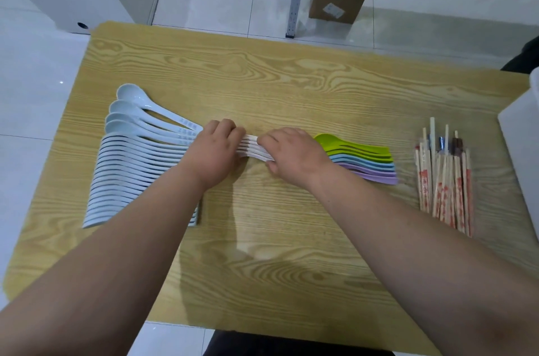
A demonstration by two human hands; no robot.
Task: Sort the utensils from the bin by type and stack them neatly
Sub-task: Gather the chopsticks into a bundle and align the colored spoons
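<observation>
A nested stack of smooth, curved pale spoons [252, 148] is gripped at both ends, above the wood-grain table [291, 78], by the curled left hand [215, 151] and right hand [293, 155].

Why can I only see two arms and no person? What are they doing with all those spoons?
The camera sits on the person's head and looks down, so you see what they see: their own two arms reaching out over a wooden table. There is only this one picture.

The left hand and the right hand both grip a small stack of pale spoons in the middle, one hand at each end.

To the left lies a long row of white spoons, overlapping like fallen dominoes. To the right lie coloured spoons, green, blue and purple, nested together. Farther right is a bundle of wrapped chopsticks. So each kind has its own pile.
</observation>
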